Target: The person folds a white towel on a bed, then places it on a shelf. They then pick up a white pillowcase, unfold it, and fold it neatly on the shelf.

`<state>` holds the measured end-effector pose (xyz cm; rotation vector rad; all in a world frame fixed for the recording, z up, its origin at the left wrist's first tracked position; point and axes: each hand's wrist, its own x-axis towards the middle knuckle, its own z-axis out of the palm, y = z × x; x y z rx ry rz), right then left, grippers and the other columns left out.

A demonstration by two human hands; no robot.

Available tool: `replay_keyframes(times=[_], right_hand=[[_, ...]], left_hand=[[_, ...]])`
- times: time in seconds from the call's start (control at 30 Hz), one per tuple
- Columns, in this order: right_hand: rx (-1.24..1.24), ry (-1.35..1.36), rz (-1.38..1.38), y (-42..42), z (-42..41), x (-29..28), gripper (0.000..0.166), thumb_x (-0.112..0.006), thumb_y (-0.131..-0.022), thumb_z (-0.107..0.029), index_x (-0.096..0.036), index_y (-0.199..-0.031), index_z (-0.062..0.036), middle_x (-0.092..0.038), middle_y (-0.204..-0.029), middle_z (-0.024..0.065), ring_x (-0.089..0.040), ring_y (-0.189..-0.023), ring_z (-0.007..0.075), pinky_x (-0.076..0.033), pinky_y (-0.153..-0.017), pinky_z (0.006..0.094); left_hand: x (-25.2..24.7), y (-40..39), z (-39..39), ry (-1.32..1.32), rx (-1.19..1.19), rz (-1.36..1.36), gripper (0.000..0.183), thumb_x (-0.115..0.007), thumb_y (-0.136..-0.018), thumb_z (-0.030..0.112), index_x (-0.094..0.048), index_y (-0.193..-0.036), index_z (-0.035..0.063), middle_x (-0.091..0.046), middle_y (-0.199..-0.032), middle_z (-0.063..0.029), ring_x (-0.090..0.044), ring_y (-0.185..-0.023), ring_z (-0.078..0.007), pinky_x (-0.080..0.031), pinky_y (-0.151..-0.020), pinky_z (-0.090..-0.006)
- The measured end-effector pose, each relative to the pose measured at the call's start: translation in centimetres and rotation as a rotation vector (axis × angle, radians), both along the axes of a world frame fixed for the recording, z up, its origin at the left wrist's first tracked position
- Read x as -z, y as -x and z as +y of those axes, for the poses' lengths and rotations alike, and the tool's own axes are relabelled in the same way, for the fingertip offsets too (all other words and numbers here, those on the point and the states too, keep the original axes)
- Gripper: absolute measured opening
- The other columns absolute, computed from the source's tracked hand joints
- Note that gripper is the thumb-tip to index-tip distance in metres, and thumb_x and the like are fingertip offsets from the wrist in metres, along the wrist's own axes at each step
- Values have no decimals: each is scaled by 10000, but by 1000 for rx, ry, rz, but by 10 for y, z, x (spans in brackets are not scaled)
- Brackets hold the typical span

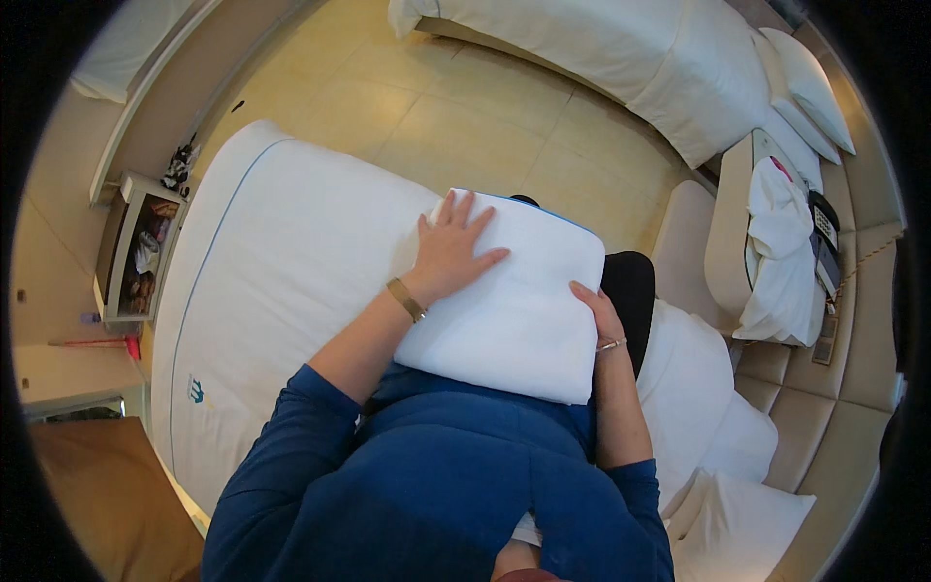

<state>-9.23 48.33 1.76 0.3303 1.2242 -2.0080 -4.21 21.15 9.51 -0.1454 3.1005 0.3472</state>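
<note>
A thick folded piece of white linen (509, 313) with a blue line along its far edge lies across my lap. My left hand (454, 254) presses flat on its upper left part, palm down, with the fingers spread. At the right edge my right hand (600, 309) grips the linen, thumb on top and the other fingers hidden beneath. I sit on a bed with a white cover (291, 240), which carries a thin blue stripe and a small printed emblem near its foot.
Another white-covered bed (567, 44) stands across the tiled floor (465, 116). Between the beds, a nightstand (727, 218) holds crumpled white cloth (778, 240) and a telephone (823, 218). White pillows (749, 516) lie behind me at right. An open-fronted cabinet (138, 254) stands beyond the bed's foot.
</note>
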Motion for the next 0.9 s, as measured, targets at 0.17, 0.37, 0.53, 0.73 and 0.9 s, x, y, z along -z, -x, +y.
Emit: replay_keyframes(times=[0.17, 0.37, 0.53, 0.73, 0.9], right_hand=[[11, 82, -42, 1, 0, -5, 548, -711, -833, -126, -464, -1295, 33, -604, -1159, 164, -624, -1004, 263, -549, -827, 381], [26, 10, -45, 1, 1, 1, 515, -713, -833, -132, -484, -1259, 42, -631, -1095, 154, -643, -943, 250, -560, -788, 367], [35, 26, -44, 0, -2, -8, 530, -724, -825, -133, -483, -1263, 41, -624, -1114, 161, -644, -953, 252, -562, -790, 366], [29, 30, -41, 1, -3, -10, 539, -729, -823, -136, -480, -1262, 53, -621, -1129, 169, -644, -958, 256, -560, -795, 369], [23, 63, -34, 1, -3, -7, 562, -727, -826, -135, -461, -1280, 61, -623, -1122, 168, -643, -956, 256, -558, -802, 374]], left_hand=[[23, 0, -50, -973, -394, -67, 631, -628, -908, 392, -439, -1378, 16, -523, -1304, -192, -561, -1122, -230, -474, -930, -335], [29, -5, -69, -1524, -564, -92, 461, -646, -920, 202, -500, -1284, -40, -644, -1047, -70, -616, -907, -90, -521, -758, -224], [32, 24, -69, -1280, -517, 19, 485, -649, -909, 222, -498, -1299, -25, -626, -1144, -96, -605, -970, -93, -495, -814, -209], [18, 64, -72, -1391, -507, -425, 405, -642, -912, 284, -591, -1178, -16, -690, -995, -94, -666, -754, -118, -552, -649, -238], [50, 70, -84, -1564, -545, -383, 341, -634, -916, 307, -617, -1068, 2, -699, -926, -87, -671, -694, -113, -566, -601, -249]])
